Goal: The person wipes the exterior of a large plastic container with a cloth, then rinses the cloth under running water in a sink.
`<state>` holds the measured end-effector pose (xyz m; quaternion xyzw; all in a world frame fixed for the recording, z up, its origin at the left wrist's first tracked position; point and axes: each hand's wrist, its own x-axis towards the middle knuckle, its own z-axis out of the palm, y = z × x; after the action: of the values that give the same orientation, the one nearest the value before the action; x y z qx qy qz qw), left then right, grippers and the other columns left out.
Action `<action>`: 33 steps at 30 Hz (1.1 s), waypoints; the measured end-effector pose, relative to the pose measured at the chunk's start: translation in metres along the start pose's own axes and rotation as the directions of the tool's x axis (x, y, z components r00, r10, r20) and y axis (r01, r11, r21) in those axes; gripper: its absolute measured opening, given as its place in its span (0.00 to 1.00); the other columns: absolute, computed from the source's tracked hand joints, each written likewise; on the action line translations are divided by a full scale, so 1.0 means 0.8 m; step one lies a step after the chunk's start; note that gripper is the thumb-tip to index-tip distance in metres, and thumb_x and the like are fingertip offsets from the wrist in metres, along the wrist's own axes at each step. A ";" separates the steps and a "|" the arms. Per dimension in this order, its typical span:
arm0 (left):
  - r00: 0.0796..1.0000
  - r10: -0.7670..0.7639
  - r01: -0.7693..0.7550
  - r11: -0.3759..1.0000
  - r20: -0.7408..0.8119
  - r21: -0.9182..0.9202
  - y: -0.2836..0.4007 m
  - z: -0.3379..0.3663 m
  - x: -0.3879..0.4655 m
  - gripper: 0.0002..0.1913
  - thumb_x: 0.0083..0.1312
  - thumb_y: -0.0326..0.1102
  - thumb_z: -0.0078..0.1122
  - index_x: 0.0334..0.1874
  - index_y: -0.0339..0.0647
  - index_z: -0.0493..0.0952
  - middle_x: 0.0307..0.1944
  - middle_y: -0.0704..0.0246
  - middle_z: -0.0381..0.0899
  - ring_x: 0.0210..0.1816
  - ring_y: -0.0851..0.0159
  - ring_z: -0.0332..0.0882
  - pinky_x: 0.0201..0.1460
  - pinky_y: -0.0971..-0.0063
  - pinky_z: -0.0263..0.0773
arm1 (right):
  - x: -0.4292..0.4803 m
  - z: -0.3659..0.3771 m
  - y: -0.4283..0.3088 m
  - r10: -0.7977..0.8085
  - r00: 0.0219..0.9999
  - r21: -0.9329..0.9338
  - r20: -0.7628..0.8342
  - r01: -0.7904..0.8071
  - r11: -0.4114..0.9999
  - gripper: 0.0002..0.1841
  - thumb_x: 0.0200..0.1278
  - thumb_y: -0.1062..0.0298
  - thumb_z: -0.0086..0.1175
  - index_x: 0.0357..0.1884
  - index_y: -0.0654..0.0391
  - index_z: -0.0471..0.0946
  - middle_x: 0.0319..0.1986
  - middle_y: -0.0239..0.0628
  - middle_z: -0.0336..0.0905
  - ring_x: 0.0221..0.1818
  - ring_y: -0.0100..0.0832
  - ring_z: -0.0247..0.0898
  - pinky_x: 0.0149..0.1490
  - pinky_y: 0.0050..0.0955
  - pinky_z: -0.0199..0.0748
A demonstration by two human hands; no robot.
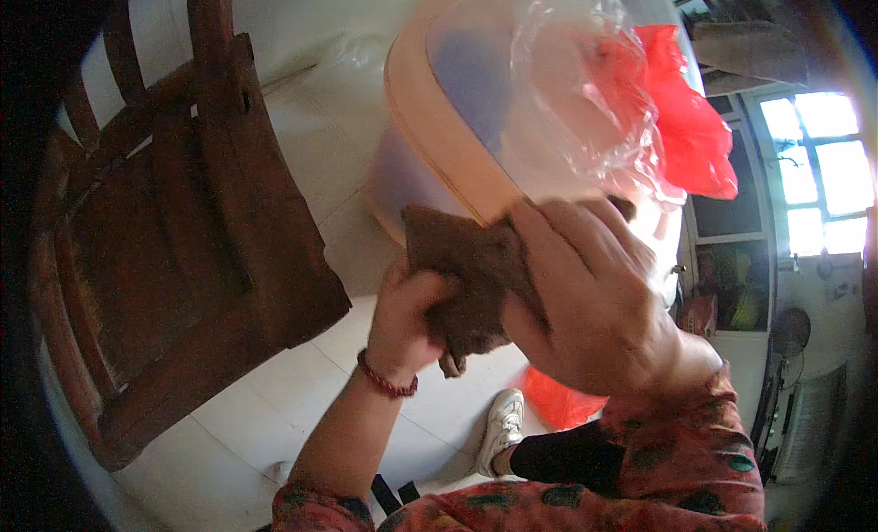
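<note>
A brown cloth is bunched between my two hands. My left hand, with a dark red beaded bracelet at the wrist, grips its lower left part. Higher up on the right, my right hand holds the same cloth, its fingertips at the near end of a curved tan band. This band looks like the edge of a table; how it is fixed cannot be told. Both hands are partly blurred, and the cloth hides some of the fingers.
A dark wooden chair stands at the left. Clear plastic film and a red plastic bag lie beyond my right hand. Lower down is another red plastic piece, near a white shoe on the tiled floor.
</note>
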<state>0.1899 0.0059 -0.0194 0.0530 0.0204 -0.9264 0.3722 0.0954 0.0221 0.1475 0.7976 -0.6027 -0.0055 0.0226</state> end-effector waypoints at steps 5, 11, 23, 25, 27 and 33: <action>0.998 -0.002 0.001 1.000 -0.057 -0.009 -0.030 0.009 -0.025 0.20 0.54 0.21 0.47 0.51 0.31 0.68 0.47 0.60 0.74 0.49 0.60 0.74 0.52 0.66 0.72 | -0.028 -0.008 0.021 -0.124 0.987 -0.056 0.101 0.130 0.990 0.24 0.40 0.68 0.57 0.41 0.72 0.73 0.34 0.49 0.72 0.32 0.44 0.71 0.38 0.36 0.72; 0.988 0.111 -0.076 0.953 -0.106 0.293 -0.083 0.033 -0.022 0.21 0.50 0.21 0.49 0.50 0.30 0.66 0.43 0.63 0.74 0.44 0.66 0.74 0.48 0.73 0.71 | -0.077 -0.016 0.046 -0.225 0.965 -0.197 0.138 0.249 0.948 0.20 0.53 0.65 0.54 0.40 0.74 0.73 0.35 0.51 0.73 0.32 0.40 0.72 0.35 0.35 0.73; 0.963 -0.086 0.265 0.473 -0.255 0.840 -0.163 0.081 -0.106 0.18 0.55 0.23 0.48 0.50 0.34 0.69 0.41 0.68 0.76 0.41 0.73 0.74 0.43 0.78 0.72 | -0.212 -0.053 0.061 0.267 0.876 0.280 0.402 -0.395 0.875 0.23 0.37 0.77 0.53 0.44 0.63 0.73 0.33 0.48 0.72 0.35 0.45 0.71 0.41 0.37 0.72; 0.940 -0.122 0.329 0.562 -0.318 0.759 -0.161 0.108 -0.136 0.17 0.54 0.23 0.48 0.48 0.35 0.71 0.36 0.67 0.77 0.33 0.73 0.75 0.35 0.80 0.72 | -0.235 -0.076 0.046 0.323 0.855 0.389 0.405 -0.481 0.786 0.20 0.41 0.76 0.54 0.42 0.63 0.74 0.33 0.49 0.72 0.34 0.46 0.71 0.41 0.36 0.73; 0.805 -0.291 0.555 0.677 -0.518 0.482 -0.140 0.152 -0.164 0.16 0.53 0.24 0.47 0.45 0.32 0.73 0.34 0.66 0.78 0.31 0.70 0.76 0.32 0.79 0.73 | -0.269 -0.091 0.033 0.409 0.805 0.479 0.429 -0.587 0.653 0.15 0.45 0.70 0.55 0.39 0.59 0.74 0.33 0.45 0.72 0.37 0.45 0.70 0.40 0.39 0.72; 0.687 -0.162 0.427 0.879 -0.709 0.212 -0.135 0.248 -0.244 0.21 0.49 0.26 0.47 0.49 0.31 0.69 0.41 0.63 0.76 0.43 0.62 0.76 0.46 0.70 0.72 | -0.326 -0.154 -0.002 0.471 0.692 0.610 0.547 -0.715 0.343 0.14 0.46 0.68 0.54 0.37 0.61 0.74 0.29 0.48 0.71 0.33 0.49 0.71 0.39 0.41 0.72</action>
<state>0.2385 0.2030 0.1996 0.4466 -0.0089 -0.8791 0.1662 0.0297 0.2771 0.2659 0.4321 -0.7850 0.1590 -0.4145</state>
